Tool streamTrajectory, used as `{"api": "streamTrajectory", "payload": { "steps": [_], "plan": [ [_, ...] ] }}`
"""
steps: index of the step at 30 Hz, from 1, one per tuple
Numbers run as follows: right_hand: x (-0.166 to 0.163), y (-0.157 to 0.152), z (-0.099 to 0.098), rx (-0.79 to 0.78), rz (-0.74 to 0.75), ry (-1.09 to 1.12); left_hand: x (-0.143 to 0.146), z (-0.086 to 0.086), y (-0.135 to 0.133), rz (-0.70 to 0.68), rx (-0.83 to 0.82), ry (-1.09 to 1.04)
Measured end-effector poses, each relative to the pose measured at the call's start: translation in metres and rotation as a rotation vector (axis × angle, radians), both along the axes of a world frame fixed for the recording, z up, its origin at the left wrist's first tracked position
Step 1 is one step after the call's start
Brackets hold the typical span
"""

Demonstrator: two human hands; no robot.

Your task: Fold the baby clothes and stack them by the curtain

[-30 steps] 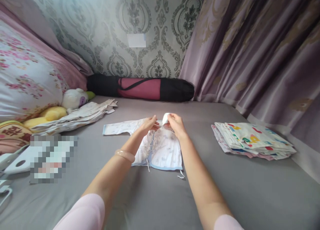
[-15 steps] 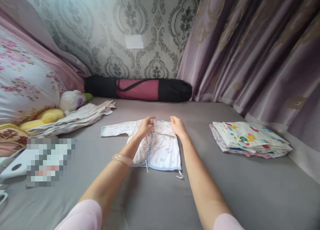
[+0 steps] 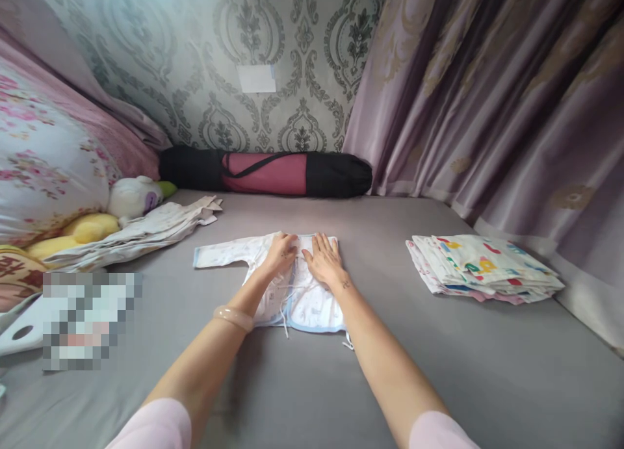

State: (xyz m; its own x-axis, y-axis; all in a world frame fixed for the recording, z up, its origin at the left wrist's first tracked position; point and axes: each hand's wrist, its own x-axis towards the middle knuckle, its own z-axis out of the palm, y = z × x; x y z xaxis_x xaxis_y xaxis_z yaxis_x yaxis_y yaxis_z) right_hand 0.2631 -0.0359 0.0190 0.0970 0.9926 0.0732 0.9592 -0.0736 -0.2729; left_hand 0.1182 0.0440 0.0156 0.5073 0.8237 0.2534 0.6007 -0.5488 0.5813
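A small white baby shirt (image 3: pixel 314 314) with pale blue trim and tie strings lies front side up on the grey sheet. Its left-hand sleeve (image 3: pixel 221 254) stretches out to the side, while on the right no sleeve sticks out. My left hand (image 3: pixel 281 254) rests at the shirt's neckline with bent fingers closed on the cloth; the fingertips are partly hidden. Flat on the upper right of the shirt lies my right hand (image 3: pixel 324 260), open, fingers stretched out and thumb apart. One white tie string (image 3: pixel 347 342) pokes out below the right hem.
On the right is a stack of folded clothes (image 3: pixel 487 270). Loose pale garments (image 3: pixel 166 231) lie at the left, near plush toys (image 3: pixel 134 197) and a floral pillow (image 3: pixel 49 156). A long black and red bag (image 3: pixel 266 174) lies along the wall. A blurred-out item (image 3: pixel 90 322) sits front left.
My right hand has moved from the shirt's right edge inward and now lies flat on it. My left hand has stayed near the neckline. The view has shifted slightly.
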Motion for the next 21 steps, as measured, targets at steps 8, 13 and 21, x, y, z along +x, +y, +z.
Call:
{"api": "streamTrajectory", "payload": {
  "steps": [8,13,21],
  "plan": [
    [0.002,0.001,-0.006,-0.066,-0.03,-0.038,-0.005,-0.021,-0.01,0.077,0.191,0.428],
    [0.011,0.001,-0.004,-0.133,-0.113,-0.057,-0.009,-0.017,-0.014,0.079,0.125,0.541],
    [0.025,-0.004,-0.003,-0.188,-0.222,-0.104,-0.01,-0.006,-0.012,0.028,-0.016,0.567]
  ]
}}
